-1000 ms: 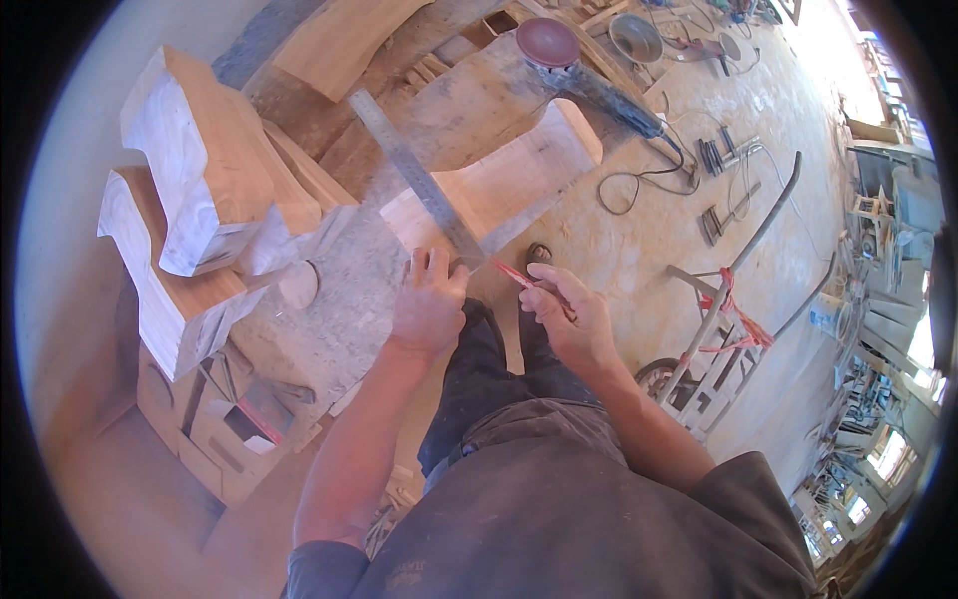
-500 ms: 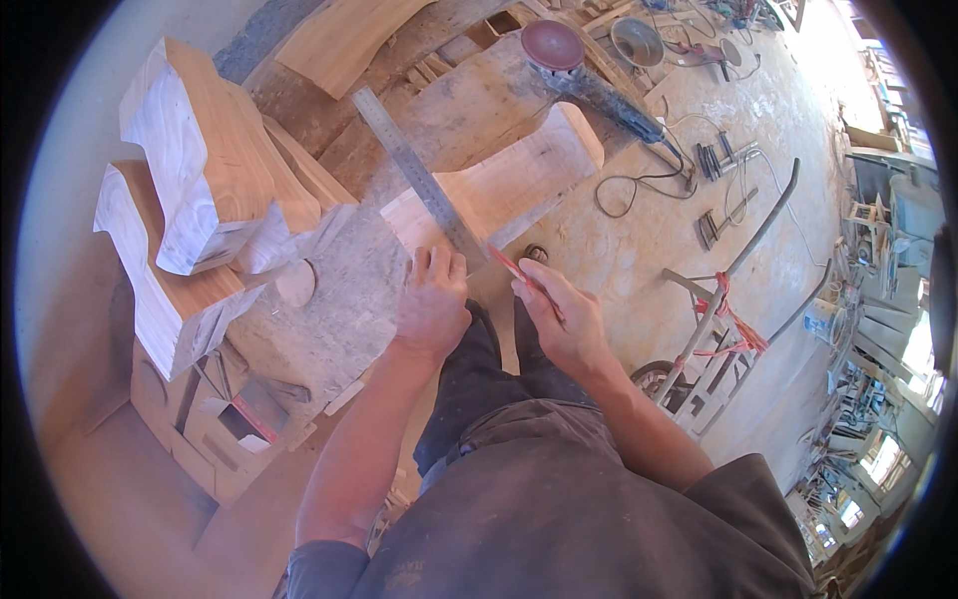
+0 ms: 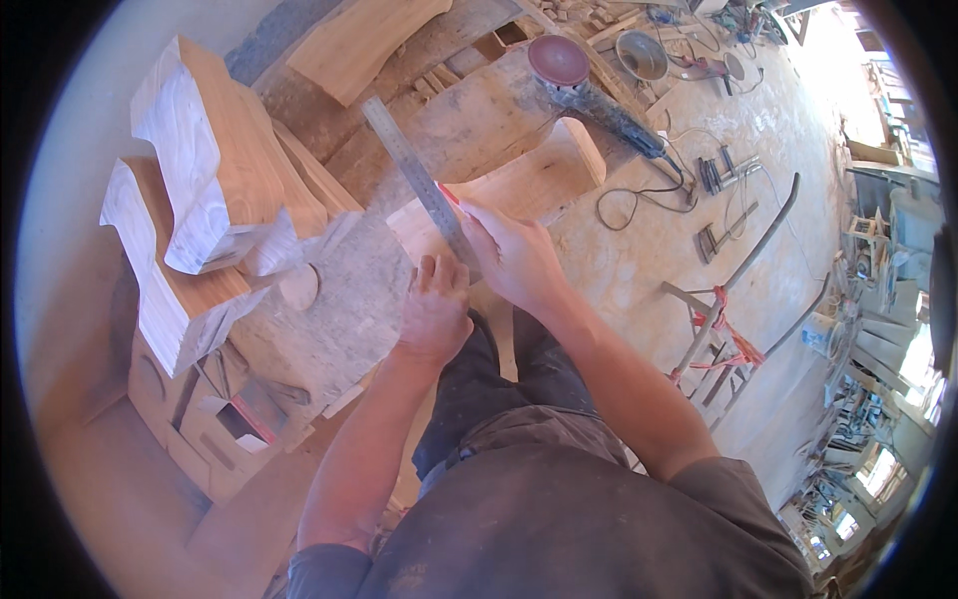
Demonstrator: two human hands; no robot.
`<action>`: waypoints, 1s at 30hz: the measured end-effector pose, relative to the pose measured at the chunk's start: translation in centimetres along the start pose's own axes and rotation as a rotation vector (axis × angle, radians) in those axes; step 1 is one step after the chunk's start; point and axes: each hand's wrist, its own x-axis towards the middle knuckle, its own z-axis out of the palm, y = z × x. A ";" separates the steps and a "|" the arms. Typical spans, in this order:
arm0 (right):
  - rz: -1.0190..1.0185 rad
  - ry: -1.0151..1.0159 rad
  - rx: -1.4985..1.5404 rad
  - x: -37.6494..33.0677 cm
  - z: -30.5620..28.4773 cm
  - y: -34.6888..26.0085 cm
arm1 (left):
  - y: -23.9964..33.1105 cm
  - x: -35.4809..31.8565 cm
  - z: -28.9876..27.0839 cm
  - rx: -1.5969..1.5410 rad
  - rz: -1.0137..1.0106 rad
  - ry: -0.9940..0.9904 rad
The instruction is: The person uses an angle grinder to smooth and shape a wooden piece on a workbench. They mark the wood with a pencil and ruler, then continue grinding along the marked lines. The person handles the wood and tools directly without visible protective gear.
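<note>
A steel ruler [image 3: 404, 152] lies slantwise across the near end of a curved wooden piece [image 3: 529, 183] on the dusty worktop. My left hand [image 3: 435, 311] is closed at the ruler's near end, its curled fingers against the edge of the wood; I cannot see whether a crosspiece sits under them. Pinched in my right hand [image 3: 514, 258] is a red pencil [image 3: 449, 193]. Its tip meets the right edge of the ruler, over the wood. Most of the pencil is hidden by the fingers.
Shaped wooden blocks [image 3: 225, 165] are stacked at the left. Beyond the wooden piece lies a sander [image 3: 604, 115] with a round reddish disc and a cord. Clamps [image 3: 728, 172] rest on the floor at right, near a hand truck [image 3: 714, 324]. A small open box [image 3: 244, 419] sits lower left.
My right hand has moved up and left, bringing the pencil from the ruler's near end to farther along its edge. My left hand and the ruler stay nearly in place on the wood.
</note>
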 end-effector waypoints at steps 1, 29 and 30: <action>-0.004 -0.008 -0.018 0.0 -0.2 -0.2 | -0.1 -0.1 0.2 0.003 0.001 0.004; 0.163 -0.331 -0.248 -5.0 -6.9 -2.3 | -0.2 -2.9 -1.8 -0.046 -0.016 0.002; 0.146 -0.353 -0.271 -2.8 -6.9 -1.8 | 0.0 -4.4 -2.4 -0.045 -0.049 -0.027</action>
